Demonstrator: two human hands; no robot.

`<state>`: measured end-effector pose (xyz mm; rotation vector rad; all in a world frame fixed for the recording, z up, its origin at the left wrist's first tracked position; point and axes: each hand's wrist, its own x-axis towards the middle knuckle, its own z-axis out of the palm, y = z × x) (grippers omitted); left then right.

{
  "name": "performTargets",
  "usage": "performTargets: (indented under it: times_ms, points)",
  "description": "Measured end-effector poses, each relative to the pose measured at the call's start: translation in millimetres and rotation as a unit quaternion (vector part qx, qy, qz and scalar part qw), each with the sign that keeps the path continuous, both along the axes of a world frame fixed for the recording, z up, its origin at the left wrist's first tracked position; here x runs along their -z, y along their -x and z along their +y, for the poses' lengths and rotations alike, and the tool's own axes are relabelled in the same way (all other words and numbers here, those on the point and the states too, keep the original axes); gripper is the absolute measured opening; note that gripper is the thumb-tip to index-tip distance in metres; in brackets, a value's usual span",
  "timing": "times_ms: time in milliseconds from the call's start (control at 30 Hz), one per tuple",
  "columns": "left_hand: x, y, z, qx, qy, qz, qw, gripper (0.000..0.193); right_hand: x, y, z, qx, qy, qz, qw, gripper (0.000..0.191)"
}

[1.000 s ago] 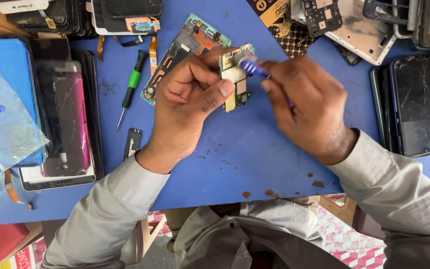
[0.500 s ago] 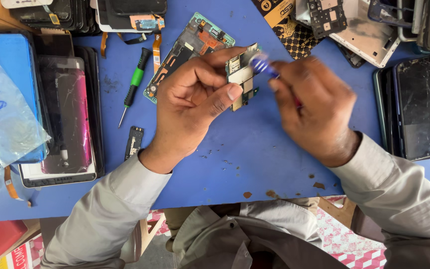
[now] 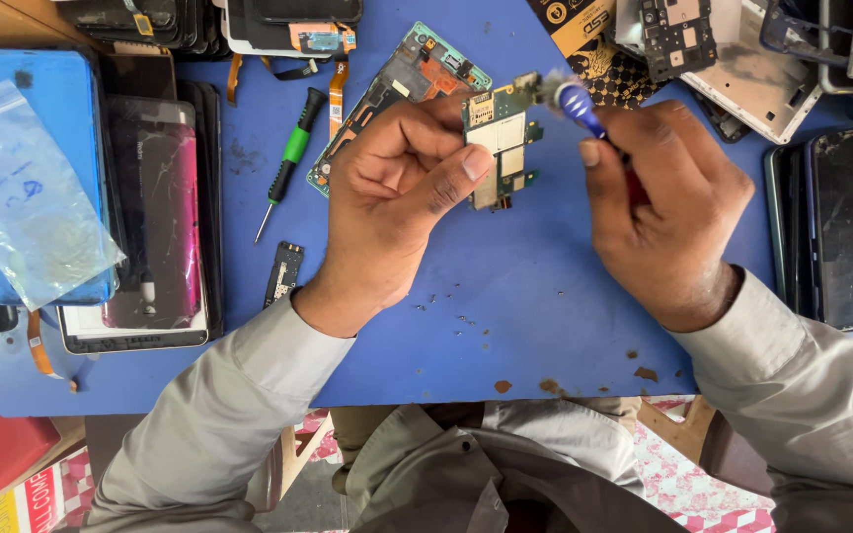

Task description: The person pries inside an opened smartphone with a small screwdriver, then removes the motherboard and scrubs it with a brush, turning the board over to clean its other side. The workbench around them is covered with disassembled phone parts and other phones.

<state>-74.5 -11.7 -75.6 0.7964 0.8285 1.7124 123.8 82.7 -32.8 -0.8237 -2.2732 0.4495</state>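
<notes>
The blue desk [image 3: 505, 326] has a bare stretch only in its middle and near edge, under and below the hands; every other side is crowded. Along the left lie a stack of phones and screens, one with a cracked pink panel [image 3: 155, 212], and a clear plastic bag [image 3: 22, 197] over a blue phone back [image 3: 12, 74]. A green-handled screwdriver [image 3: 288, 163] and a small black part [image 3: 283, 273] lie just left of the left hand [image 3: 397, 202]. At the right edge, dark phone screens [image 3: 851, 227] are cut off by the frame; along the top, more phone frames and covers [image 3: 742, 69] are also cut off.

The left hand is clenched around a small green circuit board [image 3: 498, 148], thumb pressed on its face, holding it raised above the desk; its lower part is hidden by the fingers. Behind it, a phone mid-frame with orange and teal parts [image 3: 397, 89] lies partly covered by that hand. The right hand [image 3: 668, 212] grips a blue-tipped tool [image 3: 577, 104], most of which is hidden in the fist; its end is blurred, possibly a brush, and meets the board's upper right corner.
</notes>
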Motion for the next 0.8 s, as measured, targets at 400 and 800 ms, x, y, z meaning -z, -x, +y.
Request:
performTargets:
  times_ms: [400, 800]
  points:
    - [4.3, 0.1, 1.4, -0.007, -0.002, 0.013, 1.000, 0.013, -3.6, 1.3, 0.7, -0.018, -0.004, -0.003, 1.000, 0.009]
    - [-4.3, -4.9, 2.1, -0.019, 0.015, 0.047, 0.999, 0.014, 1.3, 1.0, -0.1, -0.100, 0.013, 0.029, 0.995, 0.016]
